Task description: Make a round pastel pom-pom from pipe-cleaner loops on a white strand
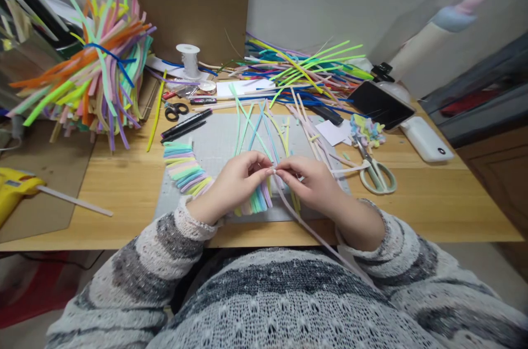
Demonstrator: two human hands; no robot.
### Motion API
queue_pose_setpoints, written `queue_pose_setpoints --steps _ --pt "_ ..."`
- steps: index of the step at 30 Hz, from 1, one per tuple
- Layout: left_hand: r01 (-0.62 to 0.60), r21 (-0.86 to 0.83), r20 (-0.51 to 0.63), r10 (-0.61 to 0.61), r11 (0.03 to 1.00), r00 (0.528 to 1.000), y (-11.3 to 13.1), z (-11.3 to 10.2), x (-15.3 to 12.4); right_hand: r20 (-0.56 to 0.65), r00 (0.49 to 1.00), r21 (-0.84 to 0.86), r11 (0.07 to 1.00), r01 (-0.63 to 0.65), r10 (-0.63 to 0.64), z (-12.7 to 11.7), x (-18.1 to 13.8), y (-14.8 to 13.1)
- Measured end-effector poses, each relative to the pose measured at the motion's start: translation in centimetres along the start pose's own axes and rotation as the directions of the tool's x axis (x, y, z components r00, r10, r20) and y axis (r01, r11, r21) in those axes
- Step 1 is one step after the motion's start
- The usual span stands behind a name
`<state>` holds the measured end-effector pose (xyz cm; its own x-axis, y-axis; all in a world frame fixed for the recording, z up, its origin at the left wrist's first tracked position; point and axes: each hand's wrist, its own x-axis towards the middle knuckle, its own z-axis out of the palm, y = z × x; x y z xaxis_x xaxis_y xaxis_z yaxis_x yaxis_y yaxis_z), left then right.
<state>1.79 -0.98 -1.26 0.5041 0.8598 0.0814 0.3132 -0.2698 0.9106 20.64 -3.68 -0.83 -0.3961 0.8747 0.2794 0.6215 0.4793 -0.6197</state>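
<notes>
My left hand [237,181] and my right hand [311,184] meet over a grey cutting mat [218,143], fingers pinched together. Both grip a long pale lilac pipe cleaner [313,233] that trails down toward my lap. Under my left hand lies a row of folded pastel pipe cleaner loops [253,201]. A second row of pastel loops [183,170] rests on the mat to the left. Several long pastel pipe cleaners [251,123] fan out on the mat beyond my hands.
Green-handled scissors [377,176] lie right of my hands. A phone [381,104] and white power bank [427,140] sit at the right. A big bundle of coloured pipe cleaners [94,71] stands at the left, a yellow glue gun [14,187] on cardboard, black scissors [175,111], pens, a thread spool [190,60].
</notes>
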Motion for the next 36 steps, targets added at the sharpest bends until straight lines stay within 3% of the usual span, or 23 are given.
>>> queue_pose_setpoints --steps 5,12,20,32,36 --pt "0.099 -0.010 0.121 -0.097 0.995 0.988 0.1 -0.4 -0.1 -0.014 0.996 0.137 0.987 -0.083 0.085 -0.1 0.0 0.5" --pt "0.139 -0.044 0.139 -0.131 0.989 0.982 -0.2 -0.3 0.0 0.047 0.997 0.220 0.973 -0.062 0.053 -0.1 0.2 0.5" --pt "0.148 -0.068 0.170 -0.135 0.987 0.976 0.4 -0.7 0.0 0.095 0.986 0.413 0.895 -0.167 0.140 0.7 0.2 0.5" --pt "0.131 -0.118 0.153 -0.113 0.984 0.982 0.2 -0.5 0.0 -0.055 0.996 0.307 0.951 -0.048 0.068 0.8 -0.1 0.8" --pt "0.124 -0.089 0.149 -0.110 0.988 0.983 0.0 -0.5 0.0 -0.053 0.998 0.196 0.979 0.051 -0.041 0.6 -0.2 0.9"
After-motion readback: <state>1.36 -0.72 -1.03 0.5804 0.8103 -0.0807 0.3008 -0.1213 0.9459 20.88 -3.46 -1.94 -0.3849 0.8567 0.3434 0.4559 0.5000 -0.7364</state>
